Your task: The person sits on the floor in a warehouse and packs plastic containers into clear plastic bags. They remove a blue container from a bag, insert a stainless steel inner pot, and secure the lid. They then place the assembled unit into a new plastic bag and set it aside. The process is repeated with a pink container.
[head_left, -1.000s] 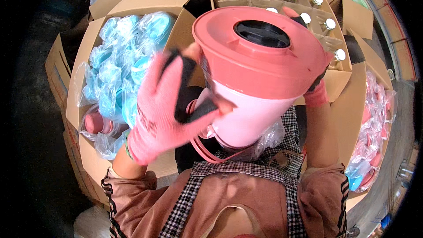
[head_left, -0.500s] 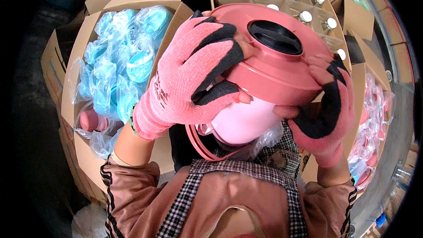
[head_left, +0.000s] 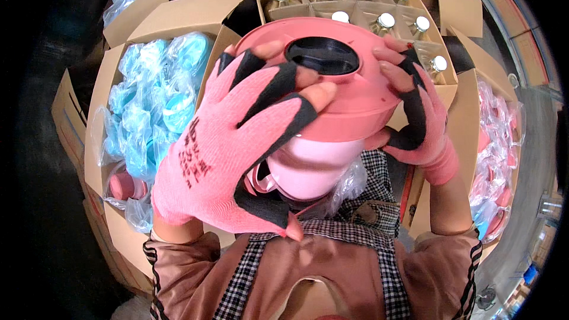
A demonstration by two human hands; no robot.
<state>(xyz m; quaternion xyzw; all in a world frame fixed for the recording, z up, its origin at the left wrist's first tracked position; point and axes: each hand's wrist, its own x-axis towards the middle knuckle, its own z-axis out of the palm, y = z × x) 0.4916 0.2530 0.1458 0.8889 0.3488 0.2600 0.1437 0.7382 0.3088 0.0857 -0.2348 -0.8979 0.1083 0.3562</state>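
A light pink jug (head_left: 311, 166) stands upright in front of my chest. A wide, darker pink lid (head_left: 355, 106) with a black oval recess in its top sits over it. My left hand (head_left: 219, 136), in a pink and black glove with bare fingertips, lies spread on the lid's left side. Its thumb stretches away downward, off the lid. Curled around the lid's right rim is my right hand (head_left: 418, 106), gloved alike, thumb below and fingers on top. A dark pink curved part shows beside the jug, partly behind my left hand. Clear plastic film (head_left: 351, 184) clings near the jug's lower right.
Behind the lid, a divided carton (head_left: 349, 1) holds several white-capped glass bottles. A carton (head_left: 98, 112) of blue bagged items and a pink cup-like piece (head_left: 121, 185) stands left. Another carton on the right holds pink bagged pieces (head_left: 492, 142). Cardboard flaps (head_left: 178, 12) stick out.
The jug and lid have shifted left in the picture with my hands. My left thumb has come off the lid and spread downward; my right hand has moved along the right rim.
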